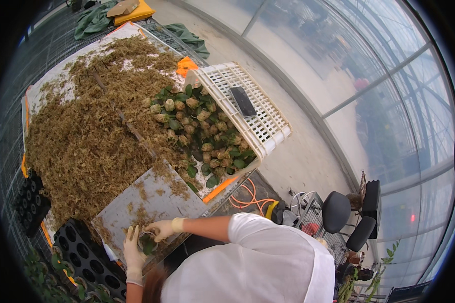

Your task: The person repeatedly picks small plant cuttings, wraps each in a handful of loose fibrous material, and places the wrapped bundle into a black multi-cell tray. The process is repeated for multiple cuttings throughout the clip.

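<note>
A small clear pot (143, 242) with a green-leaved seedling (149, 245) in it stands between my two gloved hands, at the near edge of a grey board (148, 197). My left hand (134, 246) wraps the pot's left side, its fingers pointing away from me. Curled fingers of my right hand (162, 229) meet the pot's far rim; whether they pinch any moss is hidden. Loose sphagnum moss (140, 217) lies on the board just beyond both hands. A large heap of brown moss (76, 151) covers the bench past the board.
A tipped white plastic crate (267, 142) spills seedlings with moss-wrapped roots (204, 127); a black phone (243, 101) rests on its side. Black pot trays (85, 253) stand at left, near potted plants (41, 272). A stick (132, 130) crosses the moss. An orange hose (254, 195) lies right.
</note>
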Action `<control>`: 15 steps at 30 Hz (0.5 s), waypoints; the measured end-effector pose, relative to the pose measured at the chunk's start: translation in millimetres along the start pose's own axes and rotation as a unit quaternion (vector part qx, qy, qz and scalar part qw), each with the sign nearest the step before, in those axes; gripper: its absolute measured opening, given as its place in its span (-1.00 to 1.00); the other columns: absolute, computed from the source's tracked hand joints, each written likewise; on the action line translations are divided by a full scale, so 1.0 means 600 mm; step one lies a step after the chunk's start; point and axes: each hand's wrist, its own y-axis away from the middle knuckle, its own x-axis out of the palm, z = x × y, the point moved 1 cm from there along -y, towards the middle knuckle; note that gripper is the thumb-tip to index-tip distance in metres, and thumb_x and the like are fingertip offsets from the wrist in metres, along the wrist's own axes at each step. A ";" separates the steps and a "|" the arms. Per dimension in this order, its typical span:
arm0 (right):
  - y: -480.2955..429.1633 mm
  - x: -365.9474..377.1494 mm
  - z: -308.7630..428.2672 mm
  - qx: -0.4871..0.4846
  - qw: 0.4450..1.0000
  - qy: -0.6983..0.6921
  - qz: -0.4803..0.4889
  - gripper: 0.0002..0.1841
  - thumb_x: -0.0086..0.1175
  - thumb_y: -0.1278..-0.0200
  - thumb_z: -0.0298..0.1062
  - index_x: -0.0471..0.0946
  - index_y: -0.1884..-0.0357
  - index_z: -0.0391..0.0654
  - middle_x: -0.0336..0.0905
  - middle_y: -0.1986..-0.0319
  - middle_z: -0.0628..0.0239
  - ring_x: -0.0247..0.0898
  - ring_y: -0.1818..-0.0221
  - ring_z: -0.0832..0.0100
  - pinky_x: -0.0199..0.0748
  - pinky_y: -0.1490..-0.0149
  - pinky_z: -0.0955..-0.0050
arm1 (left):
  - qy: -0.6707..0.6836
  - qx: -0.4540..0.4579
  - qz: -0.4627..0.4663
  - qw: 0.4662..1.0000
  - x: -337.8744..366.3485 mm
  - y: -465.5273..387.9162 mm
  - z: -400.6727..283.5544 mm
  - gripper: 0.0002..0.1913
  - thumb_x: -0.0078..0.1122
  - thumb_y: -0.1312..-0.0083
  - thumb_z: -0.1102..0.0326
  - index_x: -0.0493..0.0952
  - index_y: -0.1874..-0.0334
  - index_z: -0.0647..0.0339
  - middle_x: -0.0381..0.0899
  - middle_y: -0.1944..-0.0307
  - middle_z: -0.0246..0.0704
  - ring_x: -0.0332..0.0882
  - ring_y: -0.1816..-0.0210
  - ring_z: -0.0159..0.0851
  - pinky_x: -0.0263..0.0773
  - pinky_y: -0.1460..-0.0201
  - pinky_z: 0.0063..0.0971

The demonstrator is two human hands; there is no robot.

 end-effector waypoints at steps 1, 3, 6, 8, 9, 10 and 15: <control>0.014 -0.005 -0.002 -0.069 0.994 0.084 -0.027 0.10 0.51 0.18 -0.28 0.19 -0.51 -0.16 0.55 -0.06 -0.01 0.50 -0.13 0.03 0.48 -0.17 0.13 | 0.001 0.041 -0.061 0.997 -0.005 0.011 -0.011 -0.32 0.33 -0.01 0.21 0.52 -0.31 -0.06 0.60 -0.13 -0.10 0.51 -0.17 0.13 0.45 -0.18 -0.07; 0.036 -0.005 0.008 -0.194 0.932 0.276 -0.131 0.11 0.53 0.22 -0.29 0.20 -0.50 -0.19 0.41 -0.24 -0.04 0.36 -0.28 -0.01 0.37 -0.32 0.16 | 0.067 0.122 -0.088 0.986 -0.010 0.008 -0.027 -0.47 0.26 0.02 0.22 0.65 -0.12 0.00 0.59 -0.16 -0.13 0.50 -0.17 0.17 0.41 -0.24 -0.03; 0.045 0.012 0.040 -0.302 0.913 0.219 -0.165 0.04 0.54 0.25 -0.26 0.30 -0.42 -0.15 0.37 -0.27 -0.01 0.29 -0.33 -0.01 0.28 -0.38 0.17 | 0.105 0.185 -0.136 0.968 -0.021 0.004 -0.045 -0.68 0.21 -0.07 0.31 0.69 0.09 0.07 0.59 -0.15 -0.10 0.55 -0.12 0.08 0.46 -0.21 -0.11; 0.039 0.019 0.055 -0.296 0.948 0.095 -0.064 -0.10 0.53 0.21 -0.22 0.42 -0.31 -0.09 0.43 -0.20 0.10 0.32 -0.28 0.03 0.28 -0.35 0.14 | 0.241 0.074 -0.149 0.956 -0.026 0.014 -0.048 -0.72 0.23 -0.13 0.43 0.67 0.09 0.19 0.60 -0.14 -0.13 0.57 -0.14 -0.02 0.47 -0.22 -0.21; 0.035 0.026 0.060 -0.344 0.923 0.127 -0.121 -0.27 0.45 0.08 -0.21 0.49 -0.24 -0.04 0.50 -0.10 0.15 0.39 -0.18 0.06 0.33 -0.28 0.15 | 0.220 0.104 -0.215 0.946 -0.029 0.027 -0.051 -0.70 0.27 -0.12 0.53 0.65 0.06 0.26 0.59 -0.16 -0.15 0.56 -0.17 -0.06 0.46 -0.25 -0.27; 0.032 0.023 0.060 -0.353 0.908 0.197 -0.110 -0.38 0.37 -0.04 -0.20 0.51 -0.22 -0.05 0.52 -0.09 0.12 0.40 -0.18 0.04 0.34 -0.29 0.15 | 0.146 0.120 -0.288 0.939 -0.034 0.047 -0.049 -0.67 0.31 -0.12 0.63 0.64 0.03 0.32 0.59 -0.17 -0.16 0.56 -0.19 -0.10 0.45 -0.27 -0.32; 0.044 0.018 0.028 -0.315 0.912 0.242 -0.099 0.01 0.52 0.19 -0.23 0.30 -0.42 -0.17 0.29 -0.37 -0.04 0.13 -0.47 -0.03 0.06 -0.52 0.08 | 0.552 -0.260 -0.422 0.671 -0.030 0.164 0.006 -0.57 0.16 -0.46 0.38 0.41 -0.36 0.27 0.52 -0.19 -0.35 0.50 -0.20 -0.28 0.41 -0.21 -0.41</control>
